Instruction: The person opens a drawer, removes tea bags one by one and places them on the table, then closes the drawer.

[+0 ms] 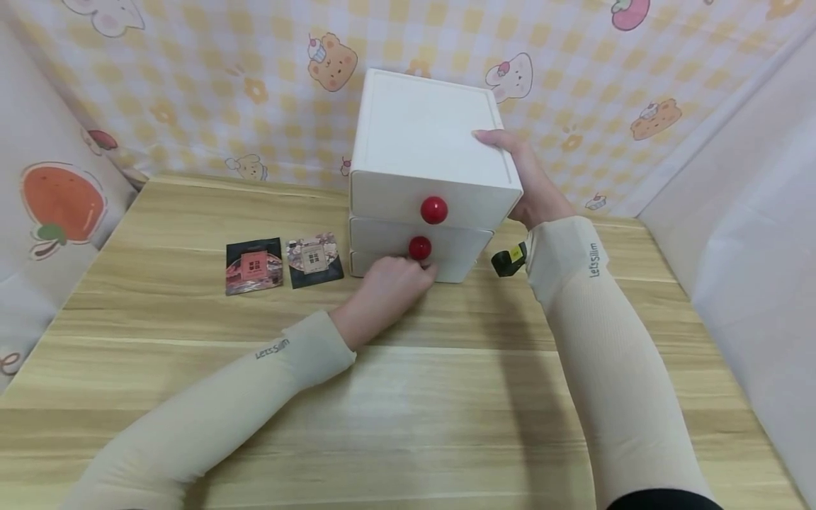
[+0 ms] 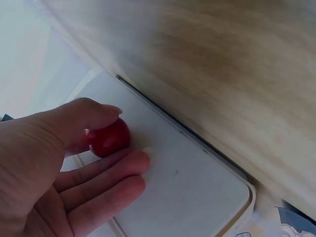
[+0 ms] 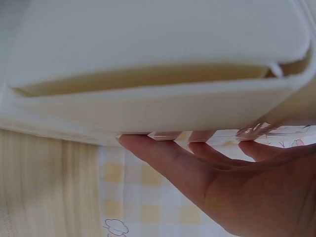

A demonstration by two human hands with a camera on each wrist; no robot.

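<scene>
A white drawer cabinet [image 1: 433, 127] stands near the back of the table, its stacked drawer fronts bearing red round knobs. The upper knob [image 1: 434, 210] and the one below it [image 1: 419, 248] show in the head view. My left hand [image 1: 394, 285] is low at the front and hides the lowest knob there. In the left wrist view, thumb and index finger pinch that red knob [image 2: 109, 138], while the other fingers lie extended near the drawer front [image 2: 182, 168]. My right hand [image 1: 532, 180] rests against the cabinet's right side, thumb on the top edge and fingers fairly straight.
Two small printed packets, one with a red label [image 1: 253, 266] and one with a pale label [image 1: 315, 260], lie left of the cabinet. A small black item with a yellow label [image 1: 510, 260] is by the right cuff. Patterned cloth [image 1: 268, 106] hangs behind the wooden table [image 1: 408, 418].
</scene>
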